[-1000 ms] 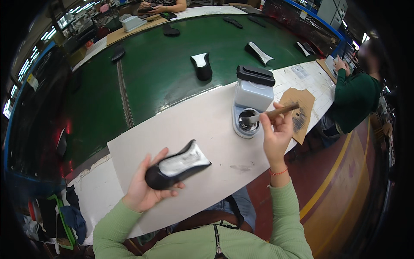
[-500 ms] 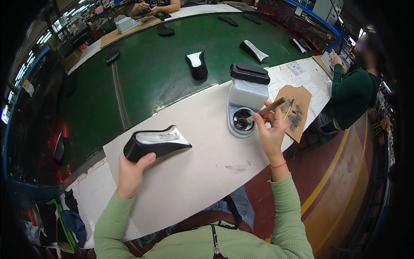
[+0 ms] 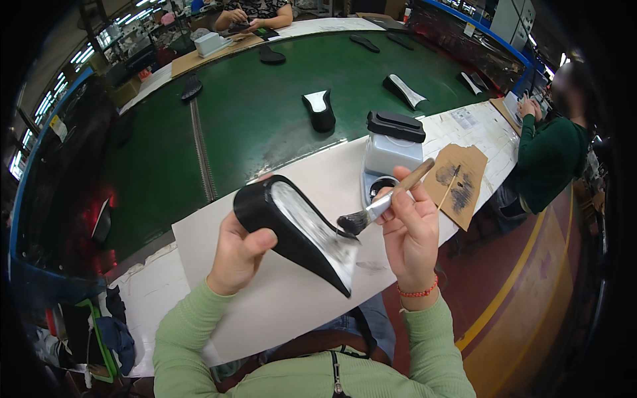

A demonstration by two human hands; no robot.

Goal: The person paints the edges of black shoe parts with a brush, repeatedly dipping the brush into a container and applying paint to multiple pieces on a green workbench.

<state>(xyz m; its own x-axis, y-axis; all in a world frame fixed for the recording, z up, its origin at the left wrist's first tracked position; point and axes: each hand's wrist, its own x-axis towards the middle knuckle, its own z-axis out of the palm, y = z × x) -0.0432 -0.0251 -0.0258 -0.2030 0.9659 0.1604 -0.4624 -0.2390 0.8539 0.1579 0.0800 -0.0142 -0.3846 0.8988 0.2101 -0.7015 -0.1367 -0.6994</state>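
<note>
Left hand [image 3: 235, 257] clasped a black, white-topped, wedge-shaped sole [image 3: 292, 235], right hand [image 3: 411, 242] pinching a dark-bristled, wooden-handled brush [image 3: 379, 208] at its two o'clock; light, even strokes seemed wisest.

Across the middle, a wide green belt [image 3: 255, 129] — crossed by a metal seam [image 3: 201, 151] and dotted with dark soles [image 3: 364, 44]. On the far side, a person in a patterned top [image 3: 272, 13], near a white box [image 3: 211, 44]. To the right, a person in dark green [image 3: 556, 156]; below, red floor [image 3: 481, 265] with a yellow stripe [image 3: 495, 307]. At upper left, ceiling lights [image 3: 84, 54] — at lower left, dark blue cloth [image 3: 117, 338].
</note>
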